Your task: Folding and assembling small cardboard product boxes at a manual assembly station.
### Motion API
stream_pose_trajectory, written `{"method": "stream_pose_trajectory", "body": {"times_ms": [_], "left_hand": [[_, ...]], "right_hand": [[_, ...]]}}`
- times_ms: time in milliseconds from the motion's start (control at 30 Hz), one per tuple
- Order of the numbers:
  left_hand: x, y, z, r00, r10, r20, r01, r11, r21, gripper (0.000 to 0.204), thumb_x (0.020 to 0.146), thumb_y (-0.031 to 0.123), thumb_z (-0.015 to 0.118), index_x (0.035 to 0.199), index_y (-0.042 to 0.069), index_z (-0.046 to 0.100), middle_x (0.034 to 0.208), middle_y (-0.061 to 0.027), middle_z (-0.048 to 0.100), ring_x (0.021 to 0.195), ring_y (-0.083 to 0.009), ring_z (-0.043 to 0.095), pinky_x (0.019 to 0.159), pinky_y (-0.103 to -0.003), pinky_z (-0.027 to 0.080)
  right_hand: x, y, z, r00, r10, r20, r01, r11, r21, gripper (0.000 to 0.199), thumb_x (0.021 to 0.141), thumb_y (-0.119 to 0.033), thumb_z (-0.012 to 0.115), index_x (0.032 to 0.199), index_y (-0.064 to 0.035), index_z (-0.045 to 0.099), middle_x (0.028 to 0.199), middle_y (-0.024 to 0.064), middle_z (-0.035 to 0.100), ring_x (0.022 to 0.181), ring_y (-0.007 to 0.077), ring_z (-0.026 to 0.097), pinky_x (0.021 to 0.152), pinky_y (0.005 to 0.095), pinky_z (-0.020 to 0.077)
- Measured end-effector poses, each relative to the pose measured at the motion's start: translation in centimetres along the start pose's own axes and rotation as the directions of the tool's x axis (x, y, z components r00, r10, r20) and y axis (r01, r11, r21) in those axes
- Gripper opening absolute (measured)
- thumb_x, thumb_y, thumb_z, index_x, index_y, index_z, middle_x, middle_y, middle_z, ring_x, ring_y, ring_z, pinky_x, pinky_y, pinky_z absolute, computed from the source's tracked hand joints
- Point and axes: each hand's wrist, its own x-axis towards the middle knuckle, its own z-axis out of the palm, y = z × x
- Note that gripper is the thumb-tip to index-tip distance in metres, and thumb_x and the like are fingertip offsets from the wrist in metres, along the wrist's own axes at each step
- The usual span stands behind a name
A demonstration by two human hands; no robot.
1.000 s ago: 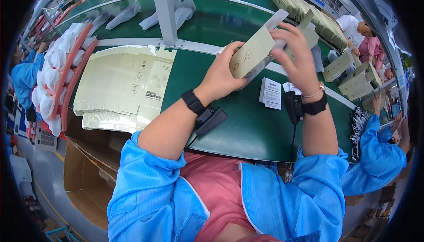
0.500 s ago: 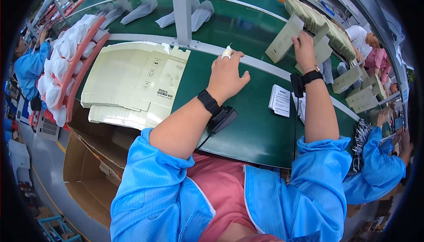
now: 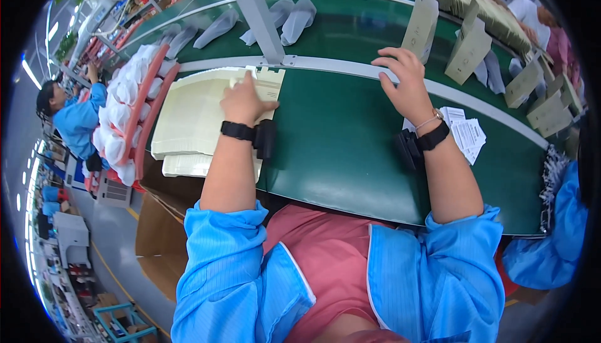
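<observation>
My left hand (image 3: 245, 100) is over the right part of a stack of flat cream carton blanks (image 3: 188, 112), fingers apart and nothing gripped. A white wrap covers one of its fingertips, and whether the fingers touch the top blank I cannot tell. My right hand (image 3: 404, 83) hovers over the green table (image 3: 338, 142), fingers spread and slightly curled, holding nothing. Beyond it, a folded cream carton (image 3: 421, 30) stands upright on the green belt. Small white printed leaflets (image 3: 466, 133) lie beside my right wrist, partly hidden by it.
A metal post (image 3: 253, 14) rises from the rail behind the table. Pink racks of white bagged items (image 3: 125, 108) stand at left. Bagged pieces (image 3: 298, 20) and more upright cartons (image 3: 468, 51) sit on the belt. Co-workers are at both sides; a cardboard box (image 3: 159, 236) is below left.
My left hand has gone left from the bare table to the carton stack. My right hand has come away from the upright carton, which stays standing on the belt. The view has turned.
</observation>
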Motion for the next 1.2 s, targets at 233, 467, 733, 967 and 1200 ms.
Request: {"method": "stream_pose_trajectory", "body": {"times_ms": [233,467,733,967,1200], "left_hand": [[1.3,-1.5,-0.5,0.993,-0.085,0.084,0.087,0.996,-0.018,0.083,0.068,0.038,0.081,0.132,0.002,0.043,0.11,-0.0201,0.063,0.101,-0.03,0.061,0.086,-0.039,0.05],[1.3,3.5,-5.1,0.969,0.191,0.157,0.066,0.414,-0.908,0.053,0.078,0.02,0.077,0.118,-0.004,0.053,0.103,-0.011,0.066,0.087,-0.016,0.063,0.079,-0.028,0.049],[-2.9,12.2,-9.6,0.824,0.195,-0.533,-0.531,-0.064,-0.845,0.039,0.081,0.019,0.074,0.112,0.001,0.057,0.114,-0.0094,0.06,0.101,-0.015,0.056,0.087,-0.03,0.045],[-2.5,12.1,-6.4,0.77,0.335,-0.543,-0.477,-0.262,-0.839,0.058,0.079,0.027,0.076,0.124,0.004,0.047,0.137,-0.0153,0.042,0.121,-0.0217,0.045,0.101,-0.036,0.036],[-3.4,13.9,-2.2,0.54,0.144,-0.83,-0.719,-0.434,-0.543,0.07,0.083,0.03,0.07,0.139,0.01,0.032,0.146,-0.018,0.028,0.132,-0.0291,0.035,0.105,-0.04,0.033]], "right_hand": [[-0.9,0.1,0.9,0.997,-0.034,0.074,0.029,0.997,0.07,0.019,0.081,-0.007,0.061,0.099,-0.0115,0.064,0.111,0.0049,0.059,0.108,0.0262,0.052,0.098,0.0401,0.0351],[0.6,-3.9,-0.6,0.908,0.194,0.372,-0.363,0.807,0.466,0.024,0.088,-0.011,0.059,0.112,-0.0083,0.06,0.11,0.0072,0.061,0.112,0.0237,0.052,0.097,0.0352,0.0398],[1.5,-5.9,-3.4,0.996,-0.064,-0.067,0.092,0.718,0.69,0.044,0.09,-0.012,0.06,0.131,-0.0051,0.043,0.126,0.0128,0.053,0.122,0.0232,0.047,0.101,0.0344,0.0374],[2.1,-5.5,-2.7,0.966,-0.026,-0.257,0.195,0.73,0.655,0.063,0.089,-0.026,0.064,0.14,-0.008,0.03,0.142,0.0151,0.036,0.13,0.0264,0.037,0.107,0.0404,0.0299],[1.1,-7.2,-1.4,0.994,0.099,0.054,-0.088,0.37,0.925,0.082,0.085,-0.04,0.066,0.145,-0.0068,0.02,0.148,0.014,0.027,0.137,0.0257,0.026,0.111,0.0398,0.0223]]}}
